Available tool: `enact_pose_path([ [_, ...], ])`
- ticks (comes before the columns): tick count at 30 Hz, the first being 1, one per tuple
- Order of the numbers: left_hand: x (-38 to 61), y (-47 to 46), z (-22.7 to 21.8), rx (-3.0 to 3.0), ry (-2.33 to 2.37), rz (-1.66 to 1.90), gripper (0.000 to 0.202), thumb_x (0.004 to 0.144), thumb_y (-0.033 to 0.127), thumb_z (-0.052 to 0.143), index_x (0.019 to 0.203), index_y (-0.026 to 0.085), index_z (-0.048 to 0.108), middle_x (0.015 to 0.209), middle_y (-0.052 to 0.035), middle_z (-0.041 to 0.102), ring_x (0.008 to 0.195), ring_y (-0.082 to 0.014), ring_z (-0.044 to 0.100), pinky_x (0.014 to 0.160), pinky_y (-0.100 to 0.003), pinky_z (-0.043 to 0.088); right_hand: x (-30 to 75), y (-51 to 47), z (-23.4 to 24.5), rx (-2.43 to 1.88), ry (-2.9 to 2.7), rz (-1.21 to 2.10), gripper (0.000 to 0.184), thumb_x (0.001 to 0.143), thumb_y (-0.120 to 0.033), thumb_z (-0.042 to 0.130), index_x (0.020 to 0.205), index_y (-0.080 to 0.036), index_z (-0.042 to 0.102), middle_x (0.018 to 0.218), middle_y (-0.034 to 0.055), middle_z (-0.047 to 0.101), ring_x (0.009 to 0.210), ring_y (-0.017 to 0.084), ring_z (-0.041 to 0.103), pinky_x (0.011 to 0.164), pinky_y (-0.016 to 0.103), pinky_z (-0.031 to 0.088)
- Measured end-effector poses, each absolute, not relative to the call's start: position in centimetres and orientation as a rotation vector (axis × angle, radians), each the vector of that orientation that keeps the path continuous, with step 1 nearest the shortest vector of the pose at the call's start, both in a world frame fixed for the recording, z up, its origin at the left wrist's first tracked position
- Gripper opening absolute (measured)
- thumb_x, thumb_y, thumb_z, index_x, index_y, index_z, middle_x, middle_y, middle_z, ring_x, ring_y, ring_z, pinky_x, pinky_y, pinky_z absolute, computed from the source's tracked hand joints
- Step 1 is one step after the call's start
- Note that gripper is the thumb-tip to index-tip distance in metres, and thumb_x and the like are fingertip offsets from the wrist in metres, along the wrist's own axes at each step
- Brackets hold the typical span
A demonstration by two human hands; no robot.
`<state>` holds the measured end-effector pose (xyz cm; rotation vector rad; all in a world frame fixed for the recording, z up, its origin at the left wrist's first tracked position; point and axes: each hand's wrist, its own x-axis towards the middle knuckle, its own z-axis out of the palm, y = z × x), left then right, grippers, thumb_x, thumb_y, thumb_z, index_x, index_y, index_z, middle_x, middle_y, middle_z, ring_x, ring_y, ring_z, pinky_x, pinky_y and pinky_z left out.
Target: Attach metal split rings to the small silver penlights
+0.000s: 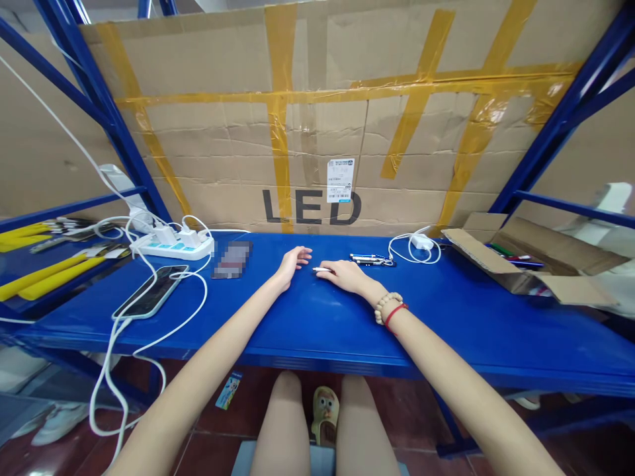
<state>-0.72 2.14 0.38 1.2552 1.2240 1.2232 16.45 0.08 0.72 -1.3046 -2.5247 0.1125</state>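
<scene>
Big cardboard wall (347,132), long blue table (317,324), open cardboard box (520,271) at the right, left hand (295,259) lay flat on the table with fingers apart, right hand (347,274) beside it, fingers closed on a small silver pen (321,270) mid-table.

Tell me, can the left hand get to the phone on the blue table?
Probably yes. The left hand lies open on the blue table, and the phone lies flat off to its left. Nothing tall stands between them, so the way looks free.
</scene>
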Motion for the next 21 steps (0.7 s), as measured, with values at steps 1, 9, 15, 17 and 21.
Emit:
enact_pose_path([
  [1,-0.72,2.14,0.39,1.254,1.226,1.223,0.038,0.074,0.043,0.041,0.084,0.016,0.065,0.088,-0.0073,0.067,0.075,-0.016,0.059,0.062,-0.025,0.037,16.45,0.11,0.69,-1.308,-2.525,0.111,0.033,0.091,-0.048,0.037,0.101,-0.026,0.06,0.099,0.0024,0.067,0.087,0.02,0.061,0.066,0.024,0.038],
  [9,-0.75,2.04,0.59,1.265,1.23,1.201,0.039,0.074,0.043,0.04,0.086,0.016,0.065,0.091,-0.0082,0.067,0.077,-0.0171,0.059,0.063,-0.026,0.038,16.39,0.07,0.71,-1.318,-2.534,0.115,0.034,0.091,-0.048,0.037,0.102,-0.026,0.06,0.101,0.0032,0.066,0.088,0.018,0.061,0.068,0.024,0.038],
  [15,-0.72,1.91,0.66,1.259,1.227,1.207,0.038,0.074,0.042,0.04,0.086,0.015,0.064,0.091,-0.008,0.067,0.076,-0.0162,0.059,0.063,-0.026,0.038,16.52,0.17,0.71,-1.318,-2.533,0.123,0.034,0.09,-0.048,0.038,0.102,-0.025,0.06,0.099,0.003,0.066,0.088,0.019,0.061,0.068,0.024,0.039],
  [17,-0.73,1.92,0.62,1.258,1.226,1.21,0.039,0.074,0.042,0.04,0.086,0.015,0.065,0.09,-0.0078,0.067,0.077,-0.0164,0.059,0.063,-0.026,0.038,16.55,0.21,0.67,-1.317,-2.533,0.124,0.034,0.09,-0.049,0.039,0.101,-0.026,0.06,0.099,0.0029,0.066,0.088,0.019,0.061,0.067,0.024,0.039],
  [21,-0.77,1.96,0.55,1.254,1.217,1.213,0.038,0.074,0.041,0.041,0.086,0.015,0.065,0.09,-0.0076,0.067,0.077,-0.016,0.059,0.064,-0.025,0.038,16.55,0.22,0.63,-1.325,-2.529,0.128,0.034,0.09,-0.049,0.039,0.103,-0.026,0.06,0.1,0.0033,0.066,0.088,0.019,0.061,0.067,0.024,0.039],
])
